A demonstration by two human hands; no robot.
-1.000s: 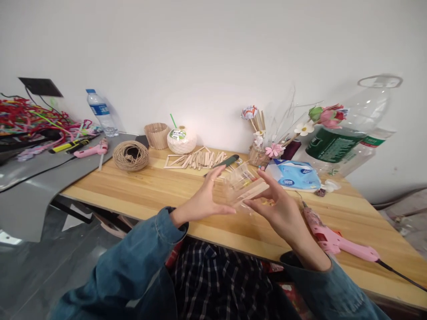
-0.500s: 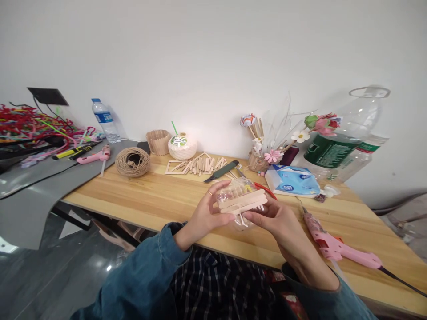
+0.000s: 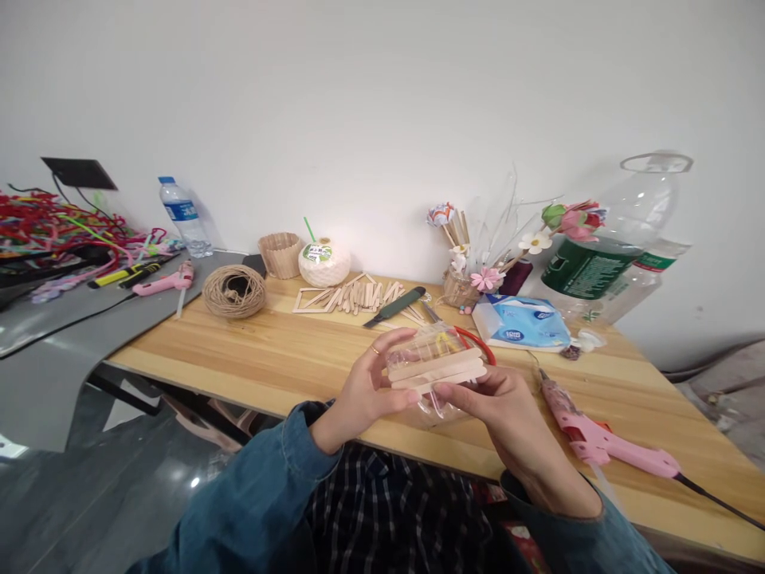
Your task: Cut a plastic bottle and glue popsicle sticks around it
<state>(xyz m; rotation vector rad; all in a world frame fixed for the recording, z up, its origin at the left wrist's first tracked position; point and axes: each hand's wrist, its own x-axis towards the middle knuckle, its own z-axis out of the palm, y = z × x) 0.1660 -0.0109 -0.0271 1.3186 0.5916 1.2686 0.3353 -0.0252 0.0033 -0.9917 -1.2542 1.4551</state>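
Observation:
Between my hands, over the front part of the wooden table (image 3: pixel 268 359), is a clear plastic piece (image 3: pixel 418 344) with several flat wooden sticks (image 3: pixel 439 370) lying side by side across it. My left hand (image 3: pixel 367 391) grips its left end, thumb on the lowest stick and fingers behind. My right hand (image 3: pixel 502 402) holds the right end, thumb under the sticks' lower edge. Thin clear strips hang below the thumbs. Behind the plastic, red-handled scissors (image 3: pixel 485 344) lie partly hidden.
A pink glue gun (image 3: pixel 621 448) lies at right. Behind are a tissue pack (image 3: pixel 523 321), flower pot (image 3: pixel 460 288), large bottle (image 3: pixel 633 215), craft knife (image 3: pixel 395 307) and loose sticks (image 3: pixel 364 295). Twine (image 3: pixel 234 291), a second glue gun (image 3: pixel 164 281) and a water bottle (image 3: pixel 184 217) are left.
The plastic piece and sticks have tilted and turned a little in my hands, and the sticks lie lower and flatter. More of the scissors shows. The whole view has shifted slightly.

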